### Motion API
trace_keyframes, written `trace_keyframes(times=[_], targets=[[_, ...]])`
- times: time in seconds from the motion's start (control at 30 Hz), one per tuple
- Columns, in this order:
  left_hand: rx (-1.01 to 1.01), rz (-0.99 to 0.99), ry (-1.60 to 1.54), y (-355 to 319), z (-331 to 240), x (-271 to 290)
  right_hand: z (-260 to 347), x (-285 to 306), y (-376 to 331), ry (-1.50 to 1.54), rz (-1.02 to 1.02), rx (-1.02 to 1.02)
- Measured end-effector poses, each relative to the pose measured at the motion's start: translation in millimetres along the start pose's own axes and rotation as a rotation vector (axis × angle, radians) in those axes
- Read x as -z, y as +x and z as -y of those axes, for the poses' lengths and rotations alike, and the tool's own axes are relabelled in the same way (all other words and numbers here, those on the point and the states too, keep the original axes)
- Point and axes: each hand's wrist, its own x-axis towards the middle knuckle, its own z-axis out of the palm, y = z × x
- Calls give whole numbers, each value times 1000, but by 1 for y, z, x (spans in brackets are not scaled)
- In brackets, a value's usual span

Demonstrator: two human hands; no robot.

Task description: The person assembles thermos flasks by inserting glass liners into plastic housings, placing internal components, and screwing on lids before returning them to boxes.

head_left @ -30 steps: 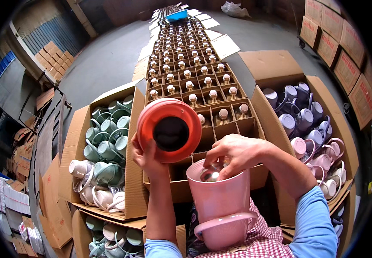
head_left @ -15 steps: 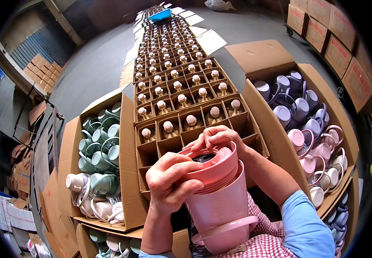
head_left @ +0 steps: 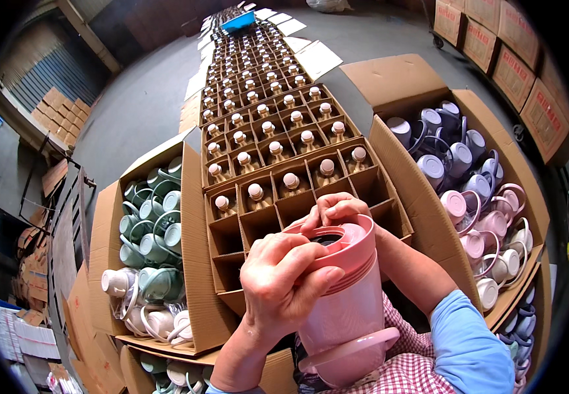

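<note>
head | pink flask (head_left: 347, 308) — between left hand (head_left: 284, 282) and right hand (head_left: 337, 209)

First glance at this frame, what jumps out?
Front and centre, both hands clasp the collar of a pink flask: left hand over its rim, right hand behind it. Beyond runs a long line of divided cartons holding capped inner bottles. Green and white shells fill the left box, purple and pink ones the right.

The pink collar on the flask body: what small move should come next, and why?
Probably a twist to seat it. The pink collar already sits on the pink flask body, with the left hand over its rim and the right hand gripping the far side.
</note>
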Motion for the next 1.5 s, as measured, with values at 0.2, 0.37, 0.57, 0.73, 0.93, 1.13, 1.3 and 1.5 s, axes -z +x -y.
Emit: trace_keyframes(times=[0.2,0.37,0.57,0.73,0.93,1.13,1.3,1.5], targets=[[64,8,-48,2,-5,-1,4,-5,-1,-64,-30,33],[120,27,-39,8,-7,-2,1,2,-1,-81,-63,60],[31,84,-82,1,1,-1,3,3,-3,-181,-105,130],[105,66,-232,-6,15,5,4,-6,-6,-251,-169,109],[61,87,-271,-18,29,21,9,-30,-11,-385,-281,57],[149,203,-337,7,25,15,38,-11,-23,-586,-279,207],[14,42,114,10,-16,-3,4,-34,-2,-98,10,2],[116,28,-483,-8,20,13,32,-35,-23,-403,103,119]])
